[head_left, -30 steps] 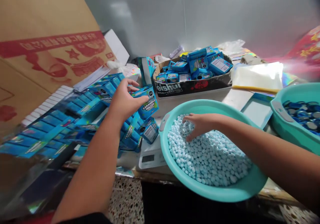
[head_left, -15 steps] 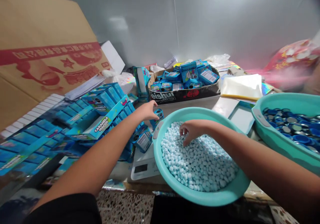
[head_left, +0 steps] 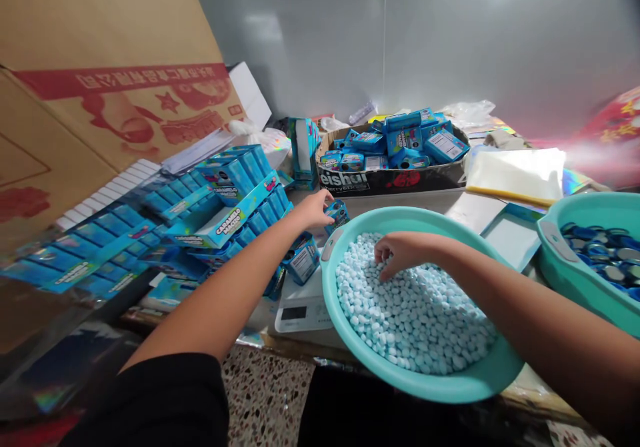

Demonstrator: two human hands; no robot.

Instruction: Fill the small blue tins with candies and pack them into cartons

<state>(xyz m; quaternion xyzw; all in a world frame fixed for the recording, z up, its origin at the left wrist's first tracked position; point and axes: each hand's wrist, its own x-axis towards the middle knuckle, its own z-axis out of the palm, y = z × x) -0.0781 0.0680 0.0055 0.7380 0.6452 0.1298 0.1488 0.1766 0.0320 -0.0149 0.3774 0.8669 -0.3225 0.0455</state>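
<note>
My left hand point(head_left: 314, 209) reaches forward and closes its fingers on a small blue candy box point(head_left: 338, 214) standing just behind the rim of a teal basin point(head_left: 430, 384). That basin holds several pale blue candy tablets point(head_left: 415, 314). My right hand point(head_left: 403, 252) rests in the tablets with its fingers curled into a loose pinch; what they hold is hidden. A heap of blue candy boxes point(head_left: 225, 210) lies left of my left arm.
A white scale point(head_left: 300, 307) sits under the basin's left edge. A black carton point(head_left: 395, 174) of filled blue boxes stands behind. A second teal basin point(head_left: 590, 260) with blue lids is at right. A large cardboard box point(head_left: 90, 100) leans at left. Plastic sheets point(head_left: 517, 164) lie at back right.
My left hand put down the larger blue box, reached forward and took hold of the small box by the basin rim. My right hand stayed in the tablets, fingers curling tighter.
</note>
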